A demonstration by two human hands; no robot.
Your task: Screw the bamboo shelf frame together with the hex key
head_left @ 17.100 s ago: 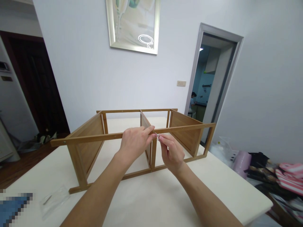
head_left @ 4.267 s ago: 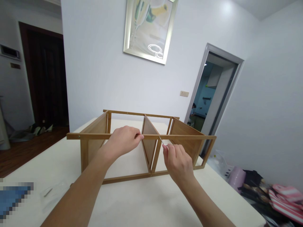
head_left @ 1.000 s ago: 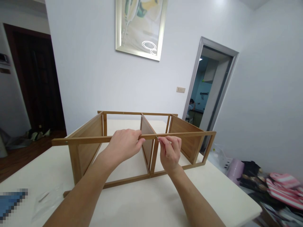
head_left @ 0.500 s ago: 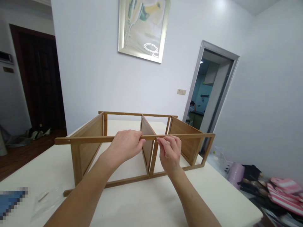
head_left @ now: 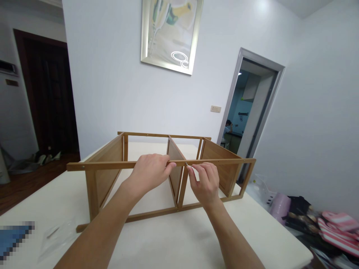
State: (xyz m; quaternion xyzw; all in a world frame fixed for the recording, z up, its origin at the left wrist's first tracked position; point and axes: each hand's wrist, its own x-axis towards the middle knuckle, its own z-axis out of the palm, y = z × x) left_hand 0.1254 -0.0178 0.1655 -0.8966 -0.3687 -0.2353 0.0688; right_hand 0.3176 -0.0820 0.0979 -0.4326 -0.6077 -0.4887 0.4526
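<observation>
A wooden shelf frame lies on its side, its panels standing between the rails. My left hand is closed over the near upper rail, left of the middle panel, with the thumb along the rail's front. Just right of it, my right hand pinches a thin, shiny metal hex key. The key's tip meets the rail where the middle upright joins it; any screw head there is too small to make out.
The frame rests on a white table. At the left are a clear plastic bag and a blurred-out blue item. Striped cloth and other belongings are piled beyond the table's right edge. A person is visible through the doorway.
My right hand has shifted slightly right and turned, so more of the hex key shows. My left thumb reaches a little further right along the rail. The shelf frame stays put.
</observation>
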